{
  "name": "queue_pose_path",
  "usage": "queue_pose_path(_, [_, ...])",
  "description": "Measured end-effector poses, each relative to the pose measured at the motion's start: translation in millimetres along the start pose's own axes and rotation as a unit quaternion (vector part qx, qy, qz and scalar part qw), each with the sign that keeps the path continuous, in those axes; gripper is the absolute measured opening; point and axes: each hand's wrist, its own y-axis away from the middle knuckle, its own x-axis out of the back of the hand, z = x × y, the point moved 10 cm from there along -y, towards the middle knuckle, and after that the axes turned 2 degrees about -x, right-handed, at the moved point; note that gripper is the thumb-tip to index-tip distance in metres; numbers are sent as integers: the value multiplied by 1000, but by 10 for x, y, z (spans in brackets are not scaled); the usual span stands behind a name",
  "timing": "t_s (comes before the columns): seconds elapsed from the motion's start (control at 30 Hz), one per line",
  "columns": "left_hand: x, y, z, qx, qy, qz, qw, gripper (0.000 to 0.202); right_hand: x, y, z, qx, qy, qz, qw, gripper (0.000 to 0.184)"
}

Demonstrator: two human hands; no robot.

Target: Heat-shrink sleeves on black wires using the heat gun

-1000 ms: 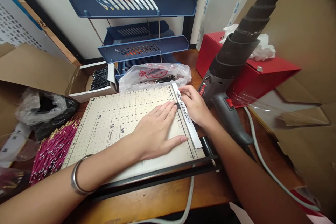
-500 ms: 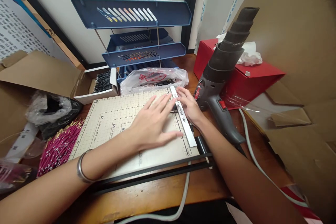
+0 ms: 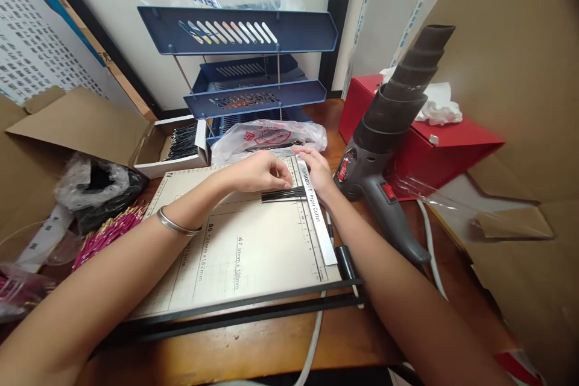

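Observation:
A paper cutter's cream board [image 3: 266,247], printed with size lines, lies in front of me. A white strip marked "Paper Cutter" [image 3: 319,214] runs along its right side. Several thin black wire-like pieces [image 3: 278,196] lie side by side across the board, their right ends reaching the strip. My left hand [image 3: 262,172] is closed, thumb and fingertips together just above these pieces; whether anything is pinched there is hidden. Along the strip's far right side rests my right hand [image 3: 316,170], fingers stretched forward near its far end, thumb hidden.
A grey heat gun [image 3: 384,151] stands right of the cutter, before a red box [image 3: 465,139]. Behind are a plastic bag [image 3: 271,136] and blue tray rack [image 3: 253,96]. Magenta wires [image 3: 108,232] and a white box [image 3: 174,163] lie left. A cable [image 3: 312,344] crosses in front.
My left hand has lifted from lying flat and spread over the board and curled its fingers, uncovering the black pieces. My right hand stays beside the strip. The view has shifted slightly.

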Motion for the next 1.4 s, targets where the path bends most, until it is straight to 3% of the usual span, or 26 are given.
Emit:
queue_pose_path(0.17, [-21,-50,-43,10,-3,-31,999,23,23,-21,58,0,-27,10,1000,34])
queue_pose_path(0.5, [49,-33,124,-12,-114,-1,993,17,40,-6,87,3,-57,20,998,17])
queue_pose_path(0.6, [113,-29,80,-12,-144,10,989,17,27,13,80,-9,-66,11,998,27])
queue_pose_path(0.77, [267,-19,-95,4,-184,53,981,17,-72,36,40,-8,-48,-56,997,53])
queue_pose_path(0.93, [285,-33,-173,-10,-184,66,981,19,-100,0,52,12,-19,-85,996,70])
queue_pose_path(1.2, [271,-29,-185,-44,-163,64,984,20,-101,-40,91,27,-5,-103,994,70])
queue_pose_path(1.4, [344,2,-272,-6,-85,64,994,30,-96,-49,120,30,-5,-108,994,73])
